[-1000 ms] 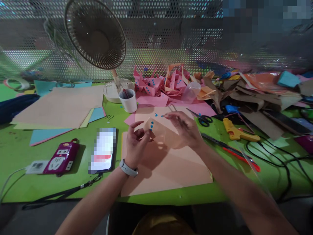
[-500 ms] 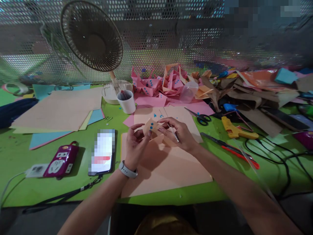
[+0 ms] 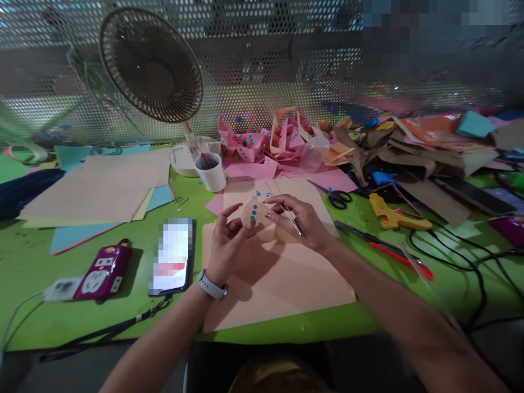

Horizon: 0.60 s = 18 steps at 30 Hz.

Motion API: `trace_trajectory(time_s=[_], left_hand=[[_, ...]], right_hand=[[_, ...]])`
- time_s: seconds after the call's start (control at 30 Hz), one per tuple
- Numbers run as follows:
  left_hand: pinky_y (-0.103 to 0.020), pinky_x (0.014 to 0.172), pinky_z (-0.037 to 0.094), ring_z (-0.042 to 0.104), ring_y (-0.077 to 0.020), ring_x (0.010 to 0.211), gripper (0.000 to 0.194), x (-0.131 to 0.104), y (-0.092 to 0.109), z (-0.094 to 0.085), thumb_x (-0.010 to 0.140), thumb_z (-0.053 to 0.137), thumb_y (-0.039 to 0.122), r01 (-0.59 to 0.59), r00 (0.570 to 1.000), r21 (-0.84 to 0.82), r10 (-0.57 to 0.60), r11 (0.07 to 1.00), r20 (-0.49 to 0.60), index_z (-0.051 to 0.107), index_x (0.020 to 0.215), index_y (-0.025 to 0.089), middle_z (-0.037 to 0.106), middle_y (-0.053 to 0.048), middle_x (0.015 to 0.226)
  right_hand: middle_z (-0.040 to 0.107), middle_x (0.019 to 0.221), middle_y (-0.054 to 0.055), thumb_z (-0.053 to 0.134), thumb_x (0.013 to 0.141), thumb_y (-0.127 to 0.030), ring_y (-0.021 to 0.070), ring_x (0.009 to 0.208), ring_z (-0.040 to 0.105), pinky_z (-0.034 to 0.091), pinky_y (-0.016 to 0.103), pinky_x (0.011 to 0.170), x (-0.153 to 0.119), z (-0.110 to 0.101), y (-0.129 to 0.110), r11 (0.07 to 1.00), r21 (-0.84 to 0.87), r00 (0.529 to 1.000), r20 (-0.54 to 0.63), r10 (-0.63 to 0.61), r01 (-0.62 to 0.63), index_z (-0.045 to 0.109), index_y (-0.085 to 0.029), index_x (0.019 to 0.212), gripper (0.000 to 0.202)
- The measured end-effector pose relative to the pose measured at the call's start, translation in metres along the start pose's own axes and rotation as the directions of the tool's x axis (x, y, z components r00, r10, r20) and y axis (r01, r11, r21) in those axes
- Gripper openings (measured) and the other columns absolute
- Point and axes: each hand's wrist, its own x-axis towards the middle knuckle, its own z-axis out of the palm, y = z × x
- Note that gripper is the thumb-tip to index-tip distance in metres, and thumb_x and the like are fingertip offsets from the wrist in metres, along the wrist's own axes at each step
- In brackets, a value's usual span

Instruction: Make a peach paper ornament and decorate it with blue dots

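Observation:
My left hand (image 3: 229,232) is closed on a piece of folded peach paper (image 3: 262,209), with thumb and fingers at its left side. Small blue squares (image 3: 254,212) run in a short line on the paper's face. My right hand (image 3: 301,221) is closed around slim metal tweezers (image 3: 292,220), whose tips point up and away. Its fingertips also touch the right side of the folded paper. Under both hands lie large peach sheets (image 3: 282,289). Several loose blue bits (image 3: 268,195) are scattered on the sheet just beyond the fingers.
Scissors (image 3: 339,199), a box cutter (image 3: 385,248) and a yellow glue gun (image 3: 395,215) with its cable lie to the right. A phone (image 3: 172,256) and a purple power socket (image 3: 104,271) are left. Behind stand a white cup (image 3: 210,172), a fan (image 3: 151,65) and folded pink papers (image 3: 245,144).
The folded paper has turned slightly in my fingers, and more blue squares show on its face. The tweezers stay in my right hand. The view has shifted a little.

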Motion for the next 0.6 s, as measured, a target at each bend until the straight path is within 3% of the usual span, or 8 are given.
trace_trajectory(time_s=[0.2, 0.33, 0.5, 0.6], left_hand=[[-0.023, 0.066, 0.055, 0.067, -0.0118, 0.071, 0.052, 0.0009, 0.0013, 0.0014, 0.073, 0.08, 0.033, 0.027, 0.999, 0.005, -0.027, 1.0, -0.041, 0.054, 0.116, 0.02, 0.07, 0.002, 0.076], [-0.02, 0.06, 0.05, 0.062, -0.0092, 0.06, 0.048, 0.003, -0.0023, -0.002, 0.075, 0.079, 0.033, -0.036, 0.998, 0.043, 0.038, 0.998, -0.042, 0.054, 0.114, 0.018, 0.066, 0.004, 0.066], [-0.02, 0.059, 0.047, 0.059, -0.009, 0.057, 0.048, 0.0034, -0.003, -0.0049, 0.077, 0.077, 0.031, -0.088, 0.995, 0.103, 0.092, 0.991, -0.036, 0.054, 0.116, 0.019, 0.062, 0.006, 0.061], [-0.021, 0.059, 0.046, 0.058, -0.0092, 0.057, 0.049, 0.0018, -0.0007, -0.0026, 0.077, 0.077, 0.032, -0.101, 0.994, 0.141, 0.105, 0.985, -0.023, 0.054, 0.118, 0.019, 0.062, 0.006, 0.06]], right_hand=[[0.068, 0.086, 0.004, 0.06, 0.087, -0.032, 0.0159, 0.08, 0.064, 0.048, 0.025, 0.07, 0.0001, 0.0011, -0.0022, 1.0, 0.002, 0.999, 0.049, -0.012, 0.012, 0.063, -0.018, 0.111, 0.027], [0.067, 0.086, 0.003, 0.06, 0.088, -0.034, 0.0157, 0.081, 0.064, 0.048, 0.026, 0.071, -0.0029, 0.0053, -0.0034, 1.0, 0.017, 0.995, 0.094, -0.015, 0.013, 0.063, -0.019, 0.114, 0.03], [0.069, 0.092, 0.005, 0.061, 0.088, -0.042, 0.0178, 0.087, 0.065, 0.049, 0.028, 0.075, -0.0018, 0.0064, -0.0016, 0.995, 0.091, 0.999, -0.042, 0.035, -0.031, 0.063, -0.02, 0.106, 0.029], [0.07, 0.09, 0.005, 0.057, 0.091, -0.046, 0.0173, 0.084, 0.065, 0.048, 0.027, 0.073, 0.0, 0.005, -0.0039, 0.995, 0.07, 0.997, -0.027, 0.069, -0.067, 0.064, -0.019, 0.1, 0.03]])
